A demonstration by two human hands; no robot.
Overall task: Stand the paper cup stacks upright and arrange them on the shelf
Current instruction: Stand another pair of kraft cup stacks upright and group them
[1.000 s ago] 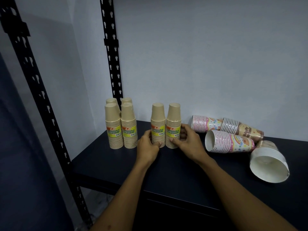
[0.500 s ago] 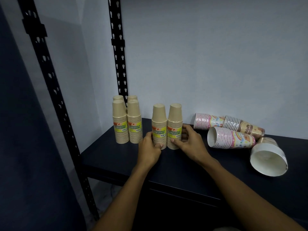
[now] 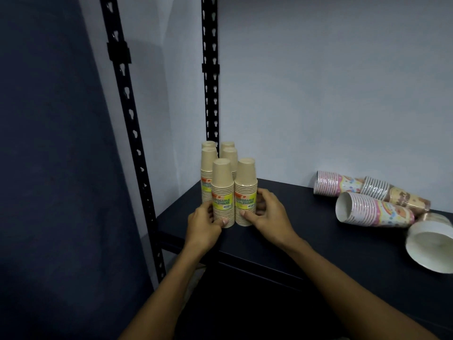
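Pale grey wall backs a dark shelf (image 3: 282, 231) framed by black slotted uprights (image 3: 210, 69) in the head view. At the shelf's left rear corner stand tan paper cup stacks, upside down, each wrapped with a yellow-green label. The front pair (image 3: 234, 192) stands side by side and touching, just ahead of the rear stacks (image 3: 218, 158). The left hand (image 3: 204, 223) grips the left stack of the pair near its base, thumb on the front; the right hand (image 3: 266, 212) cups the right stack, fingers curled round its side. Well apart to the right, patterned cup stacks (image 3: 372, 209) lie on their sides, beside a tipped white cup stack (image 3: 431, 244) with its mouth facing forward.
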